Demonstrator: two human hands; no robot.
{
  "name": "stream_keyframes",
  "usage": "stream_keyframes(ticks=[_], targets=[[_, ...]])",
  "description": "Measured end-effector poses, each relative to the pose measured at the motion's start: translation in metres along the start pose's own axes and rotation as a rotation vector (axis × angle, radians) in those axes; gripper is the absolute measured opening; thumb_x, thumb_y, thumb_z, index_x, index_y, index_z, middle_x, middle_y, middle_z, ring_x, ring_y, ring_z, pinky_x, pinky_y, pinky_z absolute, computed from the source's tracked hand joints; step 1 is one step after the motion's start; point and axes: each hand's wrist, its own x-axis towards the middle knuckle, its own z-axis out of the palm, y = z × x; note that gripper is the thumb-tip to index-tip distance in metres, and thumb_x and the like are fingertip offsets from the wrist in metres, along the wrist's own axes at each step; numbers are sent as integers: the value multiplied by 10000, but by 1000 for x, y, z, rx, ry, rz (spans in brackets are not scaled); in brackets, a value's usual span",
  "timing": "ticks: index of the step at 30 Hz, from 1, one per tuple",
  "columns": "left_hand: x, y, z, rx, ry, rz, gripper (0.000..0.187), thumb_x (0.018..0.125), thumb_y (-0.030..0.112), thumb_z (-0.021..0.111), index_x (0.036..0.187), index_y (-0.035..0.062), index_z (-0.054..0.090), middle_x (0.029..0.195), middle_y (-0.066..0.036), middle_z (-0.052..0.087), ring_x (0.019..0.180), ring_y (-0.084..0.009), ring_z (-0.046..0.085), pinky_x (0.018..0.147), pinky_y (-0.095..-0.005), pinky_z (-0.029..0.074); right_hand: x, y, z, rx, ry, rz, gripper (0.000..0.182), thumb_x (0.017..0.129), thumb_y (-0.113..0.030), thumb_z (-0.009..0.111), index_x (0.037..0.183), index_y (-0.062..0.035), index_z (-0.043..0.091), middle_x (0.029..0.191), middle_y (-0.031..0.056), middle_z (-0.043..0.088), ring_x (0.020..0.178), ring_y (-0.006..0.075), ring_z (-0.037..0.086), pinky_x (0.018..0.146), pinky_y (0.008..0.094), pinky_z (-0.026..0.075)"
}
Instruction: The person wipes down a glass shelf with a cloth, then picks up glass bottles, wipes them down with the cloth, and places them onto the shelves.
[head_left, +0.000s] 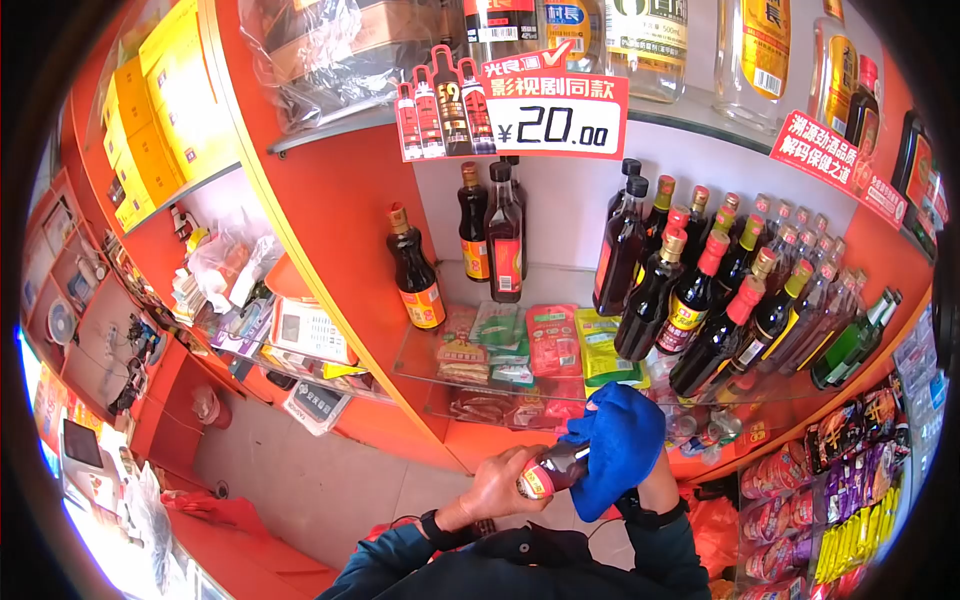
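Note:
A dark glass bottle (562,468) with a red and yellow label is held tilted in front of my body. My left hand (505,482) is wrapped round its base end. A blue cloth (625,445) covers the bottle's upper end and most of my right hand (657,488), whose fingers are largely hidden under it. Just beyond the cloth, colourful packets (600,345) lie on the glass shelf (570,280). Dark sauce bottles (650,305) stand in rows at the right of that shelf, with several more at its left.
A price sign (515,115) hangs from the upper shelf above the sauce bottles. Snack packets (860,535) fill a rack at the lower right. Left of the orange partition (330,280) are shelves with yellow boxes (150,130) and a calculator (308,330). A pink bin (211,408) stands on the floor.

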Motion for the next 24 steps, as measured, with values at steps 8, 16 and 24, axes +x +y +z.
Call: stream_keyframes(ticks=[8,16,24], targets=[[-9,-7,1,-4,-40,38,671,589,293,799,1178,64,575,1005,-139,647,922,-329,646,788,-409,535,-14,-3,3,1177,78,854,238,903,-174,611,1070,-3,599,924,30,590,823,134,587,749,307,511],[-11,-6,0,-62,-50,35,689,585,275,798,1194,53,563,1016,-153,638,939,-347,637,817,-415,525,-35,-14,28,1017,190,729,328,951,-289,534,1138,-20,547,943,57,602,827,167,606,739,301,509],[-8,-7,2,-205,-1,-99,729,599,281,822,1214,26,525,1030,-186,635,946,-346,643,826,-420,518,-52,28,89,1690,197,591,348,928,-281,566,1168,-39,496,1038,72,601,905,171,599,829,330,491]])
